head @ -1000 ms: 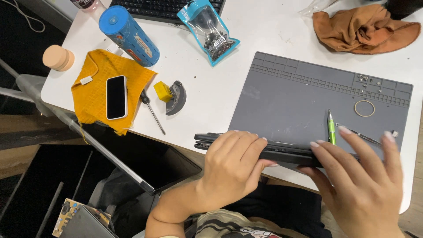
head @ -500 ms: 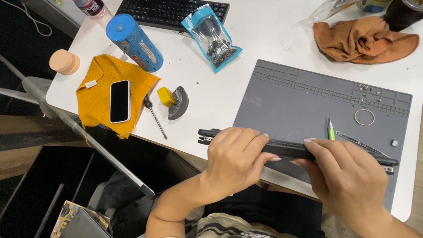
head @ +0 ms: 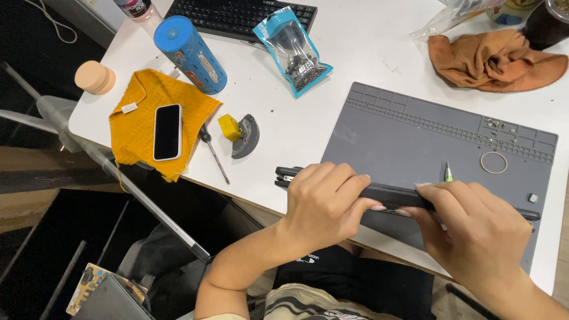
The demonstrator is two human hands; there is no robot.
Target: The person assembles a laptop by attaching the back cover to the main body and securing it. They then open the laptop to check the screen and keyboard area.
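Laptop [head: 388,194] held edge-up, long axis left-right, by both hands.

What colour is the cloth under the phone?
Mustard yellow; the cloth under the phone shows clearly in the head view.

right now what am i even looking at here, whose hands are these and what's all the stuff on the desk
This is one view from a camera worn on a person's head, looking down at their own two bare hands; no machine is involved. The left hand and right hand both grip a long, flat dark device, held on edge at the near side of a grey work mat. A green-tipped tool and a rubber ring lie on the mat. To the left on the white table are a yellow cloth with a phone on it, a screwdriver, a blue can, and a bag of small parts. A keyboard and an orange cloth lie farther back.
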